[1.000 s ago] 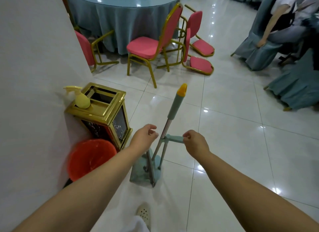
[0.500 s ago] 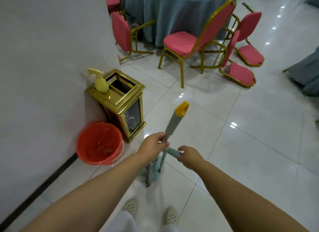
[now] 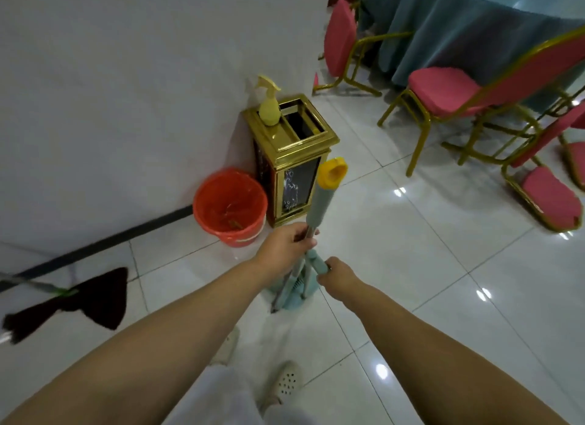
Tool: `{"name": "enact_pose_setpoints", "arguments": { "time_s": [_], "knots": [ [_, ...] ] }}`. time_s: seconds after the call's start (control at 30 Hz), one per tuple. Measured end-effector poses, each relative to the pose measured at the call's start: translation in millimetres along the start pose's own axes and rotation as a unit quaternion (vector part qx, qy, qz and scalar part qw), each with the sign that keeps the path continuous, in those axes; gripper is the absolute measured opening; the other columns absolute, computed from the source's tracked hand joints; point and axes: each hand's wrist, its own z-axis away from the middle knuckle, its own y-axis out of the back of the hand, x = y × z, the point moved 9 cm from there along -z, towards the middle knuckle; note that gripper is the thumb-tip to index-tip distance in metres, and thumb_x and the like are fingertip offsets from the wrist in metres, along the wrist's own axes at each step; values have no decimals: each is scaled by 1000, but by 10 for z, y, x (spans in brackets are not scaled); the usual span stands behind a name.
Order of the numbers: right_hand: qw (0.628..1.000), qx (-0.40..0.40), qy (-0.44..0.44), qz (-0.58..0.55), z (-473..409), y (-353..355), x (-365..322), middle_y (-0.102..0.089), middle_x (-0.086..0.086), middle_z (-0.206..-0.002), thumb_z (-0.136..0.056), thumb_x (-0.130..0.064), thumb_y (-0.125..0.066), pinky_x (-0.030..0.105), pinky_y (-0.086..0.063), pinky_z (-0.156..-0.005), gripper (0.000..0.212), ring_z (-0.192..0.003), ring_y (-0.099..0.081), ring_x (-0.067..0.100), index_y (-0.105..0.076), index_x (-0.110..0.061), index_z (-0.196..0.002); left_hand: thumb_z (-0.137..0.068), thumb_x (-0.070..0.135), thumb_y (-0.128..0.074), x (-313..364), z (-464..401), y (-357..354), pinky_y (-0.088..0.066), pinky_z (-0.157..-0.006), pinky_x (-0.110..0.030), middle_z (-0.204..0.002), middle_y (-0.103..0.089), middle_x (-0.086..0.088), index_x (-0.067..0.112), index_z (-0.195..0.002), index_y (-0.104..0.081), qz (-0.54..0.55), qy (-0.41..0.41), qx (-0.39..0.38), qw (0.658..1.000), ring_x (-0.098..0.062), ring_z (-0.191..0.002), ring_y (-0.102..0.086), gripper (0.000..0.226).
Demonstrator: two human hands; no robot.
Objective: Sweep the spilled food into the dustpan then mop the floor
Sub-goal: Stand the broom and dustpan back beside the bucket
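**A:** Where do the broom and dustpan stand?

**B:** The dustpan sits on the tile at about 6 o'clock from the gold bin, just ahead of the feet. The left hand is clamped round the metal shaft of the broom; the right hand is closed on the dustpan's teal handle.

**A:** What could go wrong?

**B:** Both tools are crowded together. If one hand swings its handle, the broom head could catch the pan and tip out whatever is inside. I cannot tell whether it holds any food.

**A:** And round them?

**B:** The orange bucket stands at 10 o'clock from the pan, touching or nearly touching the bin; a careless sweep could knock it. The spray bottle perches on the bin's top and might topple if the bin is bumped. The mop lies at 9 o'clock, a trip risk on glossy floor.
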Motion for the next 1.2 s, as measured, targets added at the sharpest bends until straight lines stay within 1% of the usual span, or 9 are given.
{"name": "enact_pose_setpoints", "arguments": {
  "time_s": [0.23, 0.37, 0.5, 0.6, 0.7, 0.9, 1.0, 1.1, 1.2],
  "knots": [
    [997, -35, 46, 43, 150, -294, -655, -45, -1, -82, -93, -11, -49, 20, -34, -57, 8, -75, -44, 14, -43, -14, -90, -90, 12, -61, -106, 334, 689, -49, -71, -9, -96, -63, 16, 36, -89, -62, 38, -3, 65, 997, 5, -90, -59, 24],
    [995, -48, 54, 75, 200, -528, -1068, -49, 1, -87, -93, -11, -50, 26, -39, -71, 9, -87, -48, 18, -48, -11, -102, -90, 12, -60, -156, 542, 1159, -48, -69, -7, -92, -64, 11, 35, -90, -62, 53, -17, 99, 994, 7, -84, -61, 23],
    [992, -58, 61, 99, 211, -858, -1515, -51, 3, -95, -93, -12, -53, 22, -39, -65, 20, -85, -50, 16, -52, -9, -113, -90, 16, -61, -248, 714, 1703, -50, -75, -16, -90, -64, 15, 38, -90, -60, 47, -16, 117, 992, -1, -88, -62, 22],
    [990, -70, 73, 98, 207, -1144, -1891, -50, -4, -83, -91, -10, -53, 17, -35, -55, 8, -72, -47, 8, -52, -17, -94, -89, 16, -62, -356, 851, 2182, -52, -82, -24, -89, -64, 15, 38, -88, -61, 39, -5, 130, 991, -5, -88, -63, 22],
    [987, -80, 97, 102, 202, -1429, -2314, -50, -4, -81, -88, -3, -53, 15, -37, -55, 23, -70, -47, 6, -49, -24, -80, -88, 18, -63, -457, 966, 2688, -49, -76, -15, -89, -65, 15, 39, -85, -60, 27, -1, 137, 990, -3, -88, -63, 21],
    [978, -108, 119, 131, 118, -1938, -3049, -50, -2, -89, -90, -6, -51, 16, -37, -56, 18, -74, -49, 8, -51, -24, -94, -87, 19, -65, -652, 1107, 3563, -51, -83, -22, -95, -68, 8, 26, -97, -67, 4, 5, 157, 988, -9, -91, -64, 12],
    [975, -116, 123, 143, 33, -2113, -3338, -50, -2, -89, -92, -8, -50, 16, -35, -56, 14, -72, -47, 8, -53, -19, -101, -86, 19, -67, -711, 1150, 3898, -52, -75, -15, -88, -68, 9, 24, -94, -68, 3, 1, 162, 987, 3, -81, -64, 10],
    [968, -119, 145, 167, -47, -2236, -3623, -52, -2, -87, -92, -7, -50, 19, -38, -58, 14, -71, -48, 10, -53, -21, -92, -83, 18, -69, -740, 1169, 4208, -49, -67, -5, -85, -67, 16, 34, -88, -66, 12, 7, 184, 983, 15, -72, -60, 17],
    [962, -110, 165, 190, -186, -2297, -3892, -54, -1, -86, -93, -8, -50, 20, -43, -60, 13, -72, -50, 11, -56, -19, -95, -82, 18, -71, -774, 1145, 4455, -52, -69, -10, -81, -68, 17, 35, -86, -68, 19, 15, 202, 979, 13, -70, -62, 18]
  ]
}}
